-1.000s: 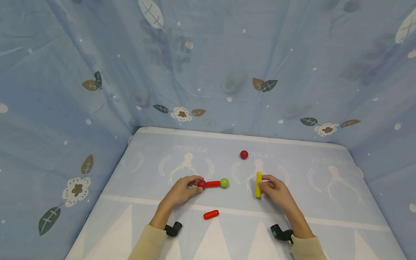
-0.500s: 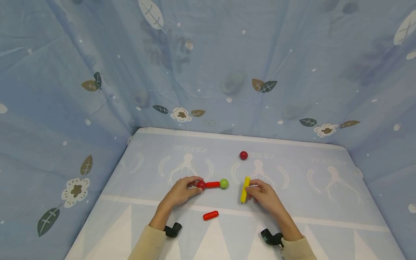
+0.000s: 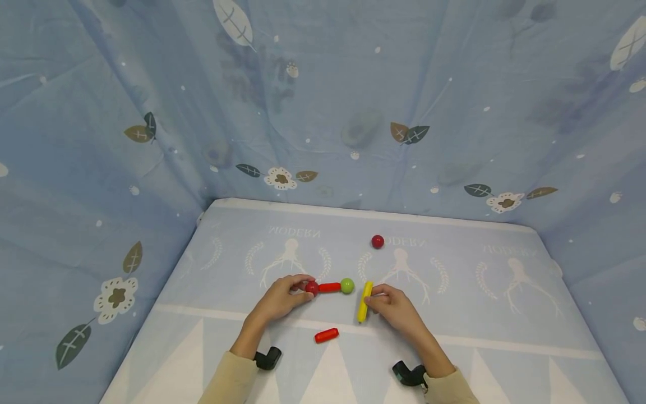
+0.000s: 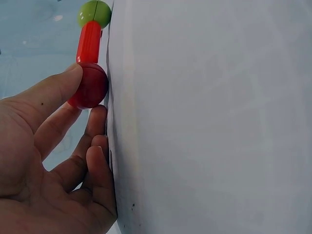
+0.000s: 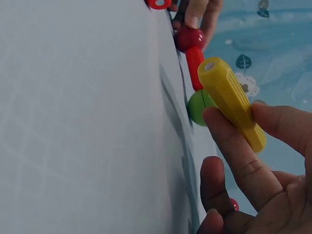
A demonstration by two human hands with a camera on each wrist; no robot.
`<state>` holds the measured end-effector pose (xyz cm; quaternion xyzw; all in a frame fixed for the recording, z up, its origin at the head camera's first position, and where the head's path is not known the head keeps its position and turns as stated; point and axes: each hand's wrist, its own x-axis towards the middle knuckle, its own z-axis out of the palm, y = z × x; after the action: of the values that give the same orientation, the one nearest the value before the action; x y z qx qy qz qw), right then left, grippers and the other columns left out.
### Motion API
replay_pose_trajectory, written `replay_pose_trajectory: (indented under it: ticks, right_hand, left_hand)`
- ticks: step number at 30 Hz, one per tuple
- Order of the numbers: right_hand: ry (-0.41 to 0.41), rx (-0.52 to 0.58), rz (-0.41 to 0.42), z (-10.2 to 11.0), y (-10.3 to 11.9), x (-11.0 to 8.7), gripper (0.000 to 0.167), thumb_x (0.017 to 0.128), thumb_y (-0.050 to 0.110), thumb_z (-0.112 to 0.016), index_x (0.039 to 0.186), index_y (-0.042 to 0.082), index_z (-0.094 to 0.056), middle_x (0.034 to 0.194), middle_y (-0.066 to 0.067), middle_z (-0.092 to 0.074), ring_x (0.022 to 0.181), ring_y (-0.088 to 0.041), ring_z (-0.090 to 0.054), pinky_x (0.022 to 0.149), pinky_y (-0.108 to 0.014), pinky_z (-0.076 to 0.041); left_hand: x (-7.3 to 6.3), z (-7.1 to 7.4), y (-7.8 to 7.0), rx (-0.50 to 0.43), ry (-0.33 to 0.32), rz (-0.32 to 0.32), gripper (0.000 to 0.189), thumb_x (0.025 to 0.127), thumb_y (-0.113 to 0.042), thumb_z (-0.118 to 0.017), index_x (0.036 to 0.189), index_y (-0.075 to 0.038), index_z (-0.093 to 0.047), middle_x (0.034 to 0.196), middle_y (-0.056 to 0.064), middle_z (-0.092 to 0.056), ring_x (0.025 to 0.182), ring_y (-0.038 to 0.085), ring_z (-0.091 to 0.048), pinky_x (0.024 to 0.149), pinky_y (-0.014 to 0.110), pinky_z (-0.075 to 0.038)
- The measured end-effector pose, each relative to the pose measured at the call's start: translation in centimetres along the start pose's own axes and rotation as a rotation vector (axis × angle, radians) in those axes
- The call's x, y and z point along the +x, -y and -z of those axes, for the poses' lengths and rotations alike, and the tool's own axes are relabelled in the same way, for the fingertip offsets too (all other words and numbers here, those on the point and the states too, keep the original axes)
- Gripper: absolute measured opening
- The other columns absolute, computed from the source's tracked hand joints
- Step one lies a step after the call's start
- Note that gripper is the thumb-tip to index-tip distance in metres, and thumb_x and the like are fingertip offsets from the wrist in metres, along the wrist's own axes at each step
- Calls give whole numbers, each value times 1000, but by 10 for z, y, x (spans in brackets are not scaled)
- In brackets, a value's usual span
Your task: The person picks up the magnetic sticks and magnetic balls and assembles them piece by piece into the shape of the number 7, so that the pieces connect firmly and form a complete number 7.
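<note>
My left hand (image 3: 284, 297) pinches a dark red ball (image 4: 90, 86) between thumb and fingers, low at the table. From that ball a short red rod (image 3: 330, 287) runs to the right, with a green ball (image 3: 347, 285) at its other end; the three form one straight piece. My right hand (image 3: 396, 307) holds a longer yellow rod (image 3: 365, 302) between thumb and fingertips, tilted, just right of the green ball. In the right wrist view the yellow rod (image 5: 231, 102) shows ribbed sides and a round silvery spot on its end face.
A loose short red rod (image 3: 326, 335) lies nearer the person, between the forearms. Another dark red ball (image 3: 377, 242) sits farther back on the cloth-covered table (image 3: 474, 280). Blue patterned fabric (image 3: 323, 112) hangs behind and at both sides.
My right hand has carried the yellow rod leftward and slightly nearer the person, up beside the green ball, and the rod has tilted. My left hand stays on the red ball.
</note>
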<state>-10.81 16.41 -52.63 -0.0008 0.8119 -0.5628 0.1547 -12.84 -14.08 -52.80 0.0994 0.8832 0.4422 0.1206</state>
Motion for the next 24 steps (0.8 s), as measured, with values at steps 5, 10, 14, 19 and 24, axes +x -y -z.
replay_pose_trajectory:
  ticks: [5,10,14,19,24]
  right_hand:
    - [13,-24,15,-8,1,-1,28,91,25,-74,104,3,-65,71,-6,-66,60,-12,-42,54,-25,-32]
    - [19,-79,29,-16,0,-2,30,89,30,-76,101,5,-66,73,-2,-69,62,-13,-45,56,-26,-33]
    - [22,-132,36,-22,-1,0,30,88,34,-77,99,7,-67,73,2,-70,63,-14,-49,56,-26,-34]
    - [21,-171,59,-27,0,1,33,86,38,-78,97,8,-69,74,6,-71,67,-14,-55,58,-28,-36]
    - [23,-229,104,-32,1,2,31,87,39,-77,96,10,-70,72,10,-71,68,-11,-58,63,-31,-38]
  left_hand:
    - [0,0,-1,8,-5,7,36,91,-25,-76,126,-19,-70,108,-1,-67,102,22,-56,88,46,-47]
    - [0,0,-1,8,-9,7,36,91,-25,-76,126,-19,-70,107,-1,-67,102,22,-56,88,46,-47]
    - [-1,0,0,3,-11,10,35,91,-26,-76,125,-20,-70,107,-2,-67,101,22,-56,88,46,-47]
    - [0,-1,2,4,-14,15,34,90,-27,-76,124,-22,-70,106,-2,-66,101,21,-56,87,45,-47]
    - [1,-2,2,16,-15,14,34,90,-28,-76,123,-22,-71,105,-3,-66,100,21,-56,87,45,-47]
